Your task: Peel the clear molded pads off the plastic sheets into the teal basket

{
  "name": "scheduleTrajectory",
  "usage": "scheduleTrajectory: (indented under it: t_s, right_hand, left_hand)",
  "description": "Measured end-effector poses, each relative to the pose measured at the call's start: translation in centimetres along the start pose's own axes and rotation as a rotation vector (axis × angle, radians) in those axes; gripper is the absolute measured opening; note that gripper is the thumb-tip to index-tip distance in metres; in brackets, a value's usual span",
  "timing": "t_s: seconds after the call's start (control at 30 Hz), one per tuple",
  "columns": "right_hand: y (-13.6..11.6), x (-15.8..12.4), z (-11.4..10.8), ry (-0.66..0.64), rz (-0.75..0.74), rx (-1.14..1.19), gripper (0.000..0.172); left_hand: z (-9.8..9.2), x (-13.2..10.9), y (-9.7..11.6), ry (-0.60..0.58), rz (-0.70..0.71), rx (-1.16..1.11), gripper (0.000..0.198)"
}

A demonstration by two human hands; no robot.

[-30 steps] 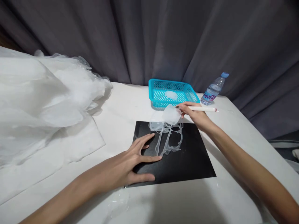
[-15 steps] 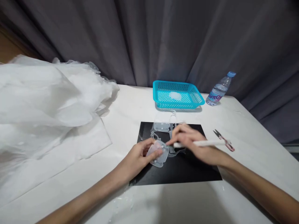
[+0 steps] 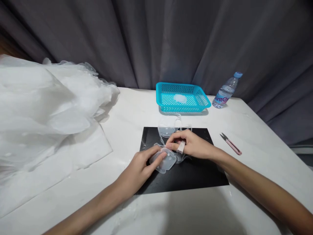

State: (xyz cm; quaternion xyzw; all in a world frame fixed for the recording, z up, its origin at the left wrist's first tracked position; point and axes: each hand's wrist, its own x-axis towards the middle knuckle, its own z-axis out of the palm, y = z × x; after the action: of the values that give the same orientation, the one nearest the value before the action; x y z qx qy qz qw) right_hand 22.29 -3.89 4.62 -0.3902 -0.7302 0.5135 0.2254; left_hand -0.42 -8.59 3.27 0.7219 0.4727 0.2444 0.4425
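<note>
My left hand (image 3: 144,163) is closed on a translucent whitish patch (image 3: 168,161) with rounded edges and pale dots, thumb on top. My right hand (image 3: 190,143) is closed, its thumb and index fingertips pinched at the patch's upper edge. A white pen-like tool (image 3: 181,147) is tucked in that same hand; only a short piece of it shows. Thin see-through scraps (image 3: 181,158) trail from under the fingers. Behind them lies another see-through piece with a similar patch (image 3: 166,131). All this rests on a black mat (image 3: 190,176).
A blue perforated basket (image 3: 183,108) at the back holds a small white piece (image 3: 180,98). To its right stands a water bottle (image 3: 226,93). Thread snips (image 3: 231,144) lie right of the mat. A big heap of sheer white fabric (image 3: 56,104) covers the table's left side.
My right hand has turned, so the tool that stretched out to the right now shows only as a short end. Its fingertips have moved left onto the patch's edge.
</note>
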Motion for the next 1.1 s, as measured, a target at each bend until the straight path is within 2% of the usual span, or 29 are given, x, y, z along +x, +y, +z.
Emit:
scheduleTrajectory:
  t_s: [0.07, 0.13, 0.2, 0.27, 0.33, 0.4, 0.47, 0.57, 0.67, 0.73, 0.77, 0.87, 0.9, 0.97, 1.03, 1.1]
  right_hand:
    - [0.2, 0.0, 0.0, -0.007, -0.027, -0.048, 0.018]
    - [0.7, 0.3, 0.3, 0.036, -0.094, -0.22, 0.017]
    - [1.4, 0.9, 0.4, 0.154, -0.12, -0.47, 0.016]
    - [2.1, 1.7, -0.2, 0.289, -0.053, -0.677, 0.016]
    - [2.5, 2.1, -1.5, 0.344, 0.045, -0.76, 0.017]
    - [2.6, 1.9, -3.1, 0.35, 0.089, -0.747, 0.016]
    - [2.3, 1.2, -4.4, 0.425, 0.06, -0.723, 0.013]
    - [2.1, 0.1, -4.5, 0.514, -0.058, -0.752, 0.024]
    - [2.6, -0.2, -2.9, 0.357, -0.146, -0.802, 0.054]
    - [3.4, -0.1, -1.7, 0.258, -0.171, -0.827, 0.062]
    - [3.8, 0.0, -1.1, 0.222, -0.179, -0.827, 0.058]
    - [4.4, 0.2, -0.7, 0.167, -0.19, -0.781, 0.028]
    - [4.3, 0.2, -1.0, 0.163, -0.186, -0.756, 0.02]
    - [3.5, 0.0, -2.5, 0.15, -0.165, -0.672, 0.019]
    - [2.0, -0.7, -5.0, 0.146, -0.132, -0.526, 0.023]
    - [0.3, -1.9, -8.1, 0.231, -0.097, -0.376, 0.028]
  left_hand:
    - [0.0, -0.2, -0.4, 0.012, 0.099, 0.064, 0.031]
    - [0.1, -0.6, -1.1, -0.004, 0.267, 0.124, 0.023]
    - [0.4, -1.3, -1.6, -0.038, 0.43, 0.149, 0.019]
    - [0.6, -1.8, -1.8, -0.05, 0.494, 0.127, 0.02]
    - [0.4, -2.0, -1.6, 0.018, 0.404, 0.074, 0.019]
    - [-0.1, -1.7, -1.1, 0.113, 0.197, -0.014, 0.02]
    - [-0.7, -1.1, -0.5, 0.152, 0.027, -0.14, 0.024]
    - [-1.3, -0.7, -0.2, 0.106, -0.055, -0.324, 0.027]
    - [-1.3, -0.7, -0.2, 0.066, -0.095, -0.424, 0.027]
    - [-1.1, -0.8, -0.1, 0.054, -0.11, -0.473, 0.027]
    - [-1.0, -0.8, 0.0, 0.053, -0.114, -0.501, 0.026]
    - [-0.9, -0.6, 0.4, 0.054, -0.121, -0.585, 0.026]
    - [-0.9, -0.5, 0.5, 0.057, -0.122, -0.607, 0.025]
    - [-0.9, -0.4, 0.6, 0.064, -0.127, -0.645, 0.026]
    - [-0.9, -0.4, 0.8, 0.073, -0.153, -0.7, 0.027]
    - [-0.9, -0.5, 1.1, 0.081, -0.19, -0.775, 0.028]
